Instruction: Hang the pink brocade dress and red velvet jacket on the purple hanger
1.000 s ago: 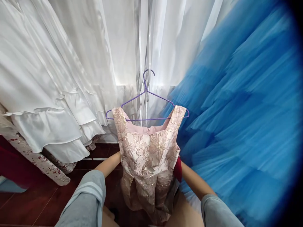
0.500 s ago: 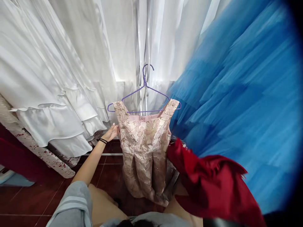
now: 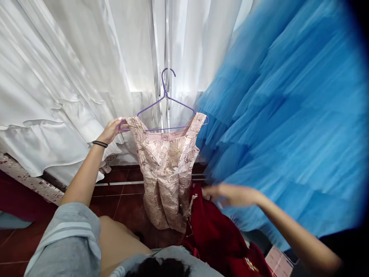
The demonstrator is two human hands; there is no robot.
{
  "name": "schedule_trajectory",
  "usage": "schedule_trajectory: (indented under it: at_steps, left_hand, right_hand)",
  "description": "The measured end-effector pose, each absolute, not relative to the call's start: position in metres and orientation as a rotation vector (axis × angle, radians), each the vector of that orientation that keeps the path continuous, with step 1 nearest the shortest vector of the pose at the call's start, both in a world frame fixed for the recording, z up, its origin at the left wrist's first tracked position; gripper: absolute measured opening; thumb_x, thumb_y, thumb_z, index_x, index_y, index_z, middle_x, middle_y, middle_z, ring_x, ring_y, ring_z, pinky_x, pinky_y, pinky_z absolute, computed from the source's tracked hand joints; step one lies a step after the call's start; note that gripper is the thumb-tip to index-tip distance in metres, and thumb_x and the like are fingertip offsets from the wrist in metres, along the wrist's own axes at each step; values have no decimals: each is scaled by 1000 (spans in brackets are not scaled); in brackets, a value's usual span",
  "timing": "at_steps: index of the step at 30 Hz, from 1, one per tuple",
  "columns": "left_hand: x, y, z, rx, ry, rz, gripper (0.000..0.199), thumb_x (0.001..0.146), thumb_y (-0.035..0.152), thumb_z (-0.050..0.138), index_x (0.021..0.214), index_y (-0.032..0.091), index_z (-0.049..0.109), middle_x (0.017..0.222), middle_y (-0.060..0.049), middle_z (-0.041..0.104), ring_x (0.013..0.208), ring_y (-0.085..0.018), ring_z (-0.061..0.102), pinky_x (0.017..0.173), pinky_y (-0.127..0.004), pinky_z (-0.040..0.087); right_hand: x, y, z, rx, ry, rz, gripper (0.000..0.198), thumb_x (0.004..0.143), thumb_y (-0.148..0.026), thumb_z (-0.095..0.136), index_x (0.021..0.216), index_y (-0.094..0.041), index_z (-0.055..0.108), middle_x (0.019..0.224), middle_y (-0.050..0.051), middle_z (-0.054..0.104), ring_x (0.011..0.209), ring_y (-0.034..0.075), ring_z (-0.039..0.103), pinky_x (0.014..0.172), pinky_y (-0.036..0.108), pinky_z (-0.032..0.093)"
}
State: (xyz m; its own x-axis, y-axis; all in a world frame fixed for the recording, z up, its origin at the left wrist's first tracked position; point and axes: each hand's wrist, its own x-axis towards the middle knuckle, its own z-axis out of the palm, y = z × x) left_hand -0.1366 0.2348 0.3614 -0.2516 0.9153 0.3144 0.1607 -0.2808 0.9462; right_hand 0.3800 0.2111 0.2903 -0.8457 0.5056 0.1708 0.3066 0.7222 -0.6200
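Up from the side of the pink dress [image 3: 167, 157], the left hand [image 3: 110, 131] has moved to the left end of the purple hanger [image 3: 165, 94], and the red cloth [image 3: 213, 223] has dropped lower. The left fingers pinch the hanger beside the strap [image 3: 136, 127]. Over the red cloth, the right hand [image 3: 235, 194] is blurry; I cannot tell if it grips. A snug, level hold should help keep the strap on. Between the hands, the dress faces the person. Its long way runs from beside the left hand down past the right; the top end points away.
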Motion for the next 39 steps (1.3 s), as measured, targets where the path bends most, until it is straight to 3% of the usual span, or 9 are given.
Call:
schedule_trajectory:
  at_steps: [5,7,10,13,23,28,34,37,39]
  left_hand:
    - [-125,240,388,1703,1660,1453,66,62,66,77,102,13,74,94,-9,73,81,-20,68,77,-35,59]
    - [-120,241,389,1703,1725,1431,68,59,70,76,92,11,76,82,-8,72,74,-20,67,73,-37,60]
    - [-122,236,384,1629,1733,1489,70,55,73,76,86,10,76,76,-8,71,71,-20,66,71,-37,61]
    - [-129,228,373,1518,1706,1561,67,52,71,79,81,10,75,75,-8,70,69,-18,65,64,-34,62]
    - [-135,217,331,1252,1608,1807,62,57,69,77,78,11,67,70,-5,66,65,-17,66,56,-31,60]
    - [-138,198,274,1007,1562,1874,55,57,59,81,79,11,66,66,-2,65,59,-14,61,55,-26,54]
    - [-67,177,163,689,1537,1748,33,64,34,80,88,15,67,86,-3,68,81,-17,63,76,-28,53]
    - [-13,159,103,589,1562,1619,11,64,14,75,71,17,67,88,-7,68,100,-27,63,86,-34,51]
    - [18,137,67,470,1579,1533,17,68,7,70,61,20,62,89,-9,66,110,-30,60,89,-35,49]
  right_hand:
    - [314,368,378,-733,-2119,234,56,82,-30,61,137,-19,58,136,12,60,130,31,51,116,54,33]
    - [300,416,381,-712,-2125,319,52,83,-35,61,131,-16,63,127,12,66,121,32,57,108,54,41]
    - [301,453,364,-716,-2090,629,50,83,-48,58,114,-12,73,99,9,74,91,27,67,81,44,58]
    - [314,458,343,-711,-1919,848,58,73,-59,67,108,-14,76,85,5,73,74,20,66,62,32,58]
    - [308,436,304,-687,-1385,1000,63,61,-63,76,104,-16,75,87,4,74,73,16,64,64,29,55]
    - [298,421,264,-752,-1136,1146,50,57,-47,77,97,-18,72,85,2,72,69,12,59,61,23,51]
    - [252,325,152,-1032,-1276,1373,27,58,-33,71,79,-17,64,78,0,67,70,13,57,64,23,48]
    - [235,260,90,-1219,-1468,1511,22,55,-20,79,70,-14,65,73,2,67,71,18,61,63,26,49]
    - [235,224,60,-1384,-1562,1544,20,68,-24,80,77,-13,66,77,2,67,74,18,63,65,28,51]
